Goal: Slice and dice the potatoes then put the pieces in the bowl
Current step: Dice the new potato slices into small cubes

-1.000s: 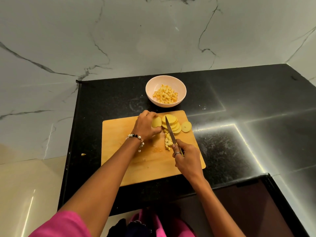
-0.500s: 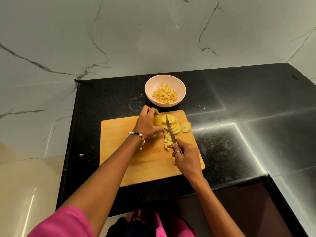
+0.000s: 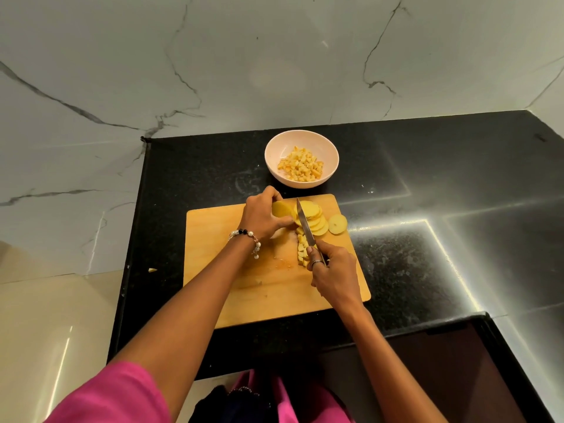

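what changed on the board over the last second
Little moved. The left hand shifted slightly left along the potato it holds, and the knife in the right hand followed it, its blade now against the uncut piece beside the slices. The bowl, the dice on the board and the lone slice stayed put.

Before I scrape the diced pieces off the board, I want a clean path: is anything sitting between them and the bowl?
Yes. The fanned potato slices lie on the cutting board between the diced pieces and the bowl, with the knife blade over them and the left hand holding the uncut potato piece alongside.
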`<state>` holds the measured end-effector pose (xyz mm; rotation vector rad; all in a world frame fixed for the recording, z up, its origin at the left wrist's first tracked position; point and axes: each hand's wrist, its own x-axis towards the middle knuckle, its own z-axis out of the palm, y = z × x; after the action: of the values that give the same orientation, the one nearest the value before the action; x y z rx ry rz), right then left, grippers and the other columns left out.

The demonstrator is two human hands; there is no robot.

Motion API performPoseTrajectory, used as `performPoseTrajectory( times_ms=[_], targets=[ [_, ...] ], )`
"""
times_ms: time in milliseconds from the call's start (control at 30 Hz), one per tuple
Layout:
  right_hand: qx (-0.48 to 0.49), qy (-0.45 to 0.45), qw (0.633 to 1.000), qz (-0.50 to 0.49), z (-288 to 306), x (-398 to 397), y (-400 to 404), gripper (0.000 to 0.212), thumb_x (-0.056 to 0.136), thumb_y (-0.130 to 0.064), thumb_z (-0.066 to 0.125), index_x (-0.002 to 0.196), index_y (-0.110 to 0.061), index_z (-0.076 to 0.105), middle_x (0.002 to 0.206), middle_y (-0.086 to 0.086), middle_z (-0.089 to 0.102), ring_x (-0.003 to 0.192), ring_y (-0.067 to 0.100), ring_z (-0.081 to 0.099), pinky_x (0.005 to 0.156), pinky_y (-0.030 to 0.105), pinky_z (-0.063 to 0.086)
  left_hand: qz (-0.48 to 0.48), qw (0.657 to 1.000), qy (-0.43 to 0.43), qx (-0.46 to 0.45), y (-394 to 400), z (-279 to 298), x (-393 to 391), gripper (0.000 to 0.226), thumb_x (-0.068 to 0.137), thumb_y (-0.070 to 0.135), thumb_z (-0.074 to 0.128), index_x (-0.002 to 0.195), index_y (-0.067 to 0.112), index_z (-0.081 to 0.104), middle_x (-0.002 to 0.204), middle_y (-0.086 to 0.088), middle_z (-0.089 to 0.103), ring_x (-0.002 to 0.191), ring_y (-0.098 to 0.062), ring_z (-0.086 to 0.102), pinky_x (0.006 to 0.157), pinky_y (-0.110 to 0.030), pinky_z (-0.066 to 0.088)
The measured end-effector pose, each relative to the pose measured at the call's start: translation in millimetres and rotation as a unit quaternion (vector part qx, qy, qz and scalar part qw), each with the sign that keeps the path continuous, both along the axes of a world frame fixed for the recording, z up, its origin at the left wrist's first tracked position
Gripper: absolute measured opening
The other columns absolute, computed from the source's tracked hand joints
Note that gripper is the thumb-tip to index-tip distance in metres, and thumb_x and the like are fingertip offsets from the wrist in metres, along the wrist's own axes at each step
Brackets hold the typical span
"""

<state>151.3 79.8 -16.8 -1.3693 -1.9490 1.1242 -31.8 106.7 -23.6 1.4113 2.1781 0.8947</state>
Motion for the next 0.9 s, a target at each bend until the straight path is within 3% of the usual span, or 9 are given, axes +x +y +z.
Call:
performPoseTrajectory(
  times_ms=[100, 167, 367, 467, 567, 667, 733, 833, 900],
  targets=[
    [0.004, -0.004, 1.0, 0.0, 1.9, -1.4, 0.1, 0.017, 0.095, -0.019, 0.053, 0.098, -0.013, 0.069, 0.061, -0.005, 0.059, 0.054, 0.029, 0.057, 0.045, 0.044, 0.047, 0.018, 1.0, -0.026, 0.002, -3.8, 2.0, -4.2, 0.032, 0.075, 0.026, 0.078, 0.098, 0.015, 0.058, 0.091, 0.001, 0.059, 0.084, -0.012, 0.052, 0.06, -0.009, 0.037],
    [0.003, -0.006, 1.0, -0.003, 2.3, -1.5, 0.0, 0.018, 0.095, -0.019, 0.053, 0.102, -0.013, 0.069, 0.061, -0.006, 0.06, 0.054, 0.03, 0.057, 0.044, 0.045, 0.047, 0.034, 0.999, -0.042, 0.007, -7.1, 3.5, -6.8, 0.027, 0.076, 0.025, 0.077, 0.095, 0.015, 0.061, 0.088, 0.003, 0.06, 0.081, -0.011, 0.055, 0.06, -0.008, 0.039],
    [-0.001, -0.004, 1.0, -0.007, 4.5, -2.3, -3.9, 0.017, 0.095, -0.02, 0.053, 0.094, -0.013, 0.069, 0.061, 0.0, 0.061, 0.051, 0.028, 0.056, 0.043, 0.045, 0.047, 0.128, 0.979, -0.146, 0.058, -30.8, 15.2, -14.5, 0.015, 0.083, 0.025, 0.07, 0.097, 0.019, 0.067, 0.083, 0.007, 0.064, 0.077, -0.006, 0.063, 0.07, -0.025, 0.056],
    [-0.003, -0.006, 1.0, 0.009, 5.1, -7.2, -10.0, 0.019, 0.096, -0.021, 0.052, 0.088, -0.012, 0.067, 0.063, 0.005, 0.062, 0.051, 0.027, 0.057, 0.045, 0.046, 0.048, 0.107, 0.985, -0.113, 0.075, -55.4, 15.0, -14.9, 0.018, 0.079, 0.012, 0.073, 0.094, 0.023, 0.072, 0.094, 0.008, 0.062, 0.089, -0.006, 0.059, 0.08, -0.022, 0.053],
    [-0.01, -0.018, 0.999, 0.034, 4.5, -15.9, -20.2, 0.024, 0.095, -0.023, 0.053, 0.111, -0.013, 0.068, 0.071, -0.003, 0.062, 0.059, 0.021, 0.059, 0.057, 0.046, 0.053, 0.07, 0.987, -0.06, 0.129, -84.7, 6.5, -13.0, 0.027, 0.073, -0.004, 0.073, 0.091, 0.015, 0.075, 0.097, 0.003, 0.055, 0.091, -0.007, 0.053, 0.073, -0.007, 0.047],
    [-0.01, -0.028, 0.998, 0.056, 1.6, -22.4, -31.5, 0.031, 0.095, -0.024, 0.054, 0.122, -0.011, 0.062, 0.075, -0.001, 0.063, 0.065, 0.021, 0.06, 0.063, 0.046, 0.054, 0.024, 0.995, -0.017, 0.1, -105.7, -6.7, -17.1, 0.031, 0.076, -0.014, 0.064, 0.093, 0.01, 0.075, 0.102, -0.003, 0.056, 0.093, -0.007, 0.052, 0.082, -0.012, 0.048],
    [-0.008, -0.033, 0.997, 0.068, -1.5, -25.7, -39.2, 0.035, 0.094, -0.024, 0.055, 0.125, -0.008, 0.059, 0.078, 0.001, 0.063, 0.066, 0.022, 0.06, 0.067, 0.047, 0.053, 0.005, 0.997, 0.025, 0.075, -116.7, -13.5, -18.9, 0.037, 0.078, -0.018, 0.057, 0.099, 0.007, 0.073, 0.107, -0.005, 0.06, 0.1, -0.011, 0.054, 0.092, -0.013, 0.044],
    [0.005, -0.05, 0.995, 0.082, -2.0, -30.3, -50.9, 0.037, 0.095, -0.023, 0.054, 0.128, -0.006, 0.057, 0.089, 0.011, 0.07, 0.072, 0.027, 0.066, 0.07, 0.044, 0.054, 0.032, 0.996, 0.037, 0.077, -127.8, -15.4, -17.9, 0.048, 0.076, -0.02, 0.049, 0.112, 0.006, 0.068, 0.111, -0.007, 0.062, 0.103, -0.013, 0.055, 0.091, -0.002, 0.034],
    [0.035, -0.077, 0.992, 0.096, -1.6, -33.7, -57.5, 0.036, 0.096, -0.02, 0.052, 0.128, -0.004, 0.056, 0.096, 0.016, 0.07, 0.082, 0.03, 0.066, 0.073, 0.042, 0.051, 0.043, 0.996, 0.03, 0.073, -129.7, -14.6, -18.1, 0.044, 0.08, -0.01, 0.057, 0.119, 0.008, 0.064, 0.113, -0.006, 0.062, 0.105, -0.017, 0.056, 0.094, -0.013, 0.039]
  ],
)
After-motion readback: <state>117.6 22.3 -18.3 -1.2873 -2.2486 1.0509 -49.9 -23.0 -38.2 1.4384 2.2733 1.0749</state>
